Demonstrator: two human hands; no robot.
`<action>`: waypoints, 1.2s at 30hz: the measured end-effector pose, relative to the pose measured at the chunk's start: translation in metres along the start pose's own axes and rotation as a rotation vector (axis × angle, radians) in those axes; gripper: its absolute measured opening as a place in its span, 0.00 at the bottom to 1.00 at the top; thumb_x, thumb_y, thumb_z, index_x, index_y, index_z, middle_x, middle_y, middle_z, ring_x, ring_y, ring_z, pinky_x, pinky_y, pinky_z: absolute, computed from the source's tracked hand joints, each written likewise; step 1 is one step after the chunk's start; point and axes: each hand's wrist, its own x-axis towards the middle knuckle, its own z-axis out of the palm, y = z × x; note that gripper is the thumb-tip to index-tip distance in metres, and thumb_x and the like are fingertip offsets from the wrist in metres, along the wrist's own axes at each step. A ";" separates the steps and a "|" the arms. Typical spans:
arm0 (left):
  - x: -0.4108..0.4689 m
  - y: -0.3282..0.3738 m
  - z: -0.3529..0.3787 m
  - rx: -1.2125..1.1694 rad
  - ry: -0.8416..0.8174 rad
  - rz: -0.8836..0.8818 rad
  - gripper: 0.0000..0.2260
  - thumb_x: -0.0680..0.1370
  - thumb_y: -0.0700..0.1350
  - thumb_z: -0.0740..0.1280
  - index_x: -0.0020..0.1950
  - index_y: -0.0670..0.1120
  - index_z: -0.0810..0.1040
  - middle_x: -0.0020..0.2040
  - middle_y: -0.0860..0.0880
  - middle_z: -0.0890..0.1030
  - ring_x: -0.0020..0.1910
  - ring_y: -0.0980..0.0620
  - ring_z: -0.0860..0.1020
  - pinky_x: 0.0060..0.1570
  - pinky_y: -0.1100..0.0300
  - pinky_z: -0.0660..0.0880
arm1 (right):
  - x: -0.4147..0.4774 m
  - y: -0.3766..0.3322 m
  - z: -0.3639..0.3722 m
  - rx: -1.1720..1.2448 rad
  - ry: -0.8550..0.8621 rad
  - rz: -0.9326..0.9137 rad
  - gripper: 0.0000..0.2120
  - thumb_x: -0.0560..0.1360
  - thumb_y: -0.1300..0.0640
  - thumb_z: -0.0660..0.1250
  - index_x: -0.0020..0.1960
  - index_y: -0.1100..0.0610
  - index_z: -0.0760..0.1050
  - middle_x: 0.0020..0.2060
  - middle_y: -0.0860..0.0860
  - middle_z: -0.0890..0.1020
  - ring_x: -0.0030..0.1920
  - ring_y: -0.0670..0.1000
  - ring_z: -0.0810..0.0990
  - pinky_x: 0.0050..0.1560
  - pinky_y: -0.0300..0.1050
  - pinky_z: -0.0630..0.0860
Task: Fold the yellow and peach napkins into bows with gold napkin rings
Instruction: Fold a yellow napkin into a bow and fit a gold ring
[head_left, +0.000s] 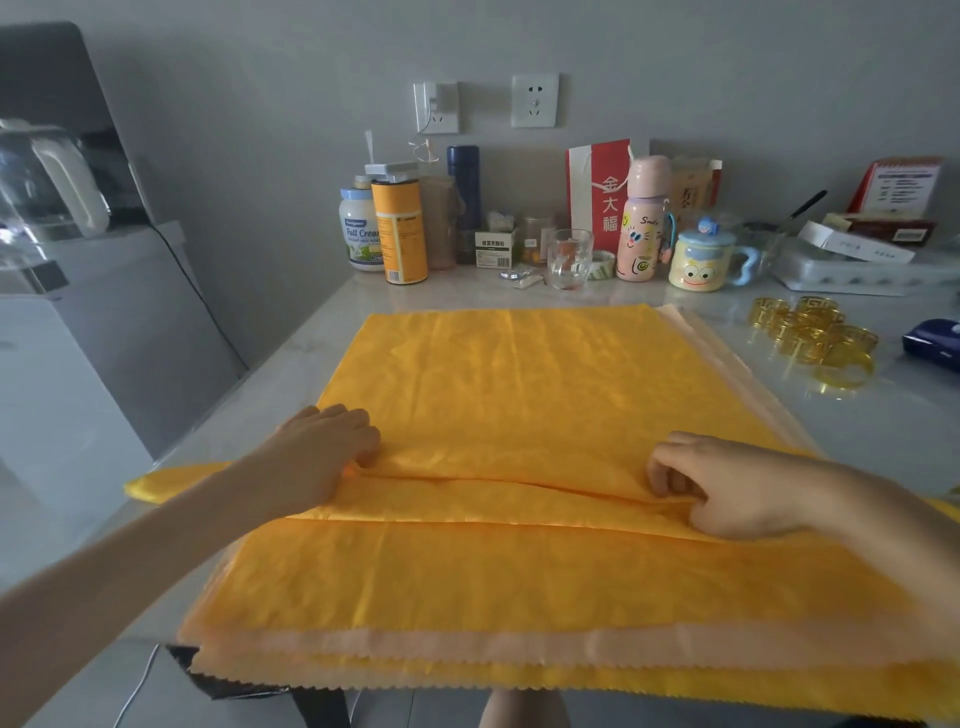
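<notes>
The left hand (322, 452) comes in from the near left corner of the worktop (280, 379), forearm low and knuckles up. Its fingers are curled and pressed together, with the tips tucked into a raised pleat in the yellow napkin (519, 374), which it seems to be pinching. The thumb is hidden, so I can't say how firm that hold is.

The yellow napkin is the top sheet of a pile that fills the middle of the worktop and hangs over its near edge. A peach napkin (467, 647) shows as a pale zigzag-cut strip along that near edge and again at the pile's far right side. The cloth looks thin, light and limp, with a slight sheen, so I'd expect it to slide on the sheet beneath and slacken wherever it isn't held. The ridge of the pleat, near each end, looks like the place to grip it.

The right hand (727, 488) reaches in from the near right corner, wrist resting on the cloth, with thumb and curled fingers pinching the same pleat at its right end.

Beyond it, by the right edge and clear of the pile, the gold napkin rings (815, 338) sit in a loose cluster.
</notes>
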 end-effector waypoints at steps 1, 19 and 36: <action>-0.002 0.002 -0.010 -0.016 -0.092 -0.086 0.15 0.76 0.37 0.58 0.56 0.54 0.71 0.51 0.58 0.71 0.53 0.57 0.70 0.55 0.66 0.63 | 0.001 -0.001 -0.004 0.019 0.005 0.012 0.11 0.73 0.62 0.60 0.50 0.48 0.70 0.46 0.41 0.70 0.45 0.42 0.71 0.47 0.35 0.69; 0.044 0.101 -0.008 -0.664 -0.201 -0.173 0.22 0.83 0.52 0.46 0.76 0.48 0.56 0.78 0.51 0.51 0.76 0.54 0.49 0.74 0.55 0.45 | 0.066 -0.057 0.038 -0.068 0.191 -0.141 0.30 0.78 0.37 0.40 0.76 0.47 0.36 0.76 0.47 0.37 0.75 0.47 0.36 0.74 0.48 0.35; 0.068 0.092 -0.001 -0.579 0.108 -0.161 0.15 0.78 0.44 0.62 0.64 0.50 0.73 0.63 0.49 0.72 0.65 0.50 0.67 0.66 0.52 0.62 | 0.014 -0.103 0.067 0.039 0.350 -0.309 0.40 0.72 0.34 0.37 0.77 0.56 0.44 0.77 0.50 0.43 0.76 0.45 0.39 0.71 0.39 0.32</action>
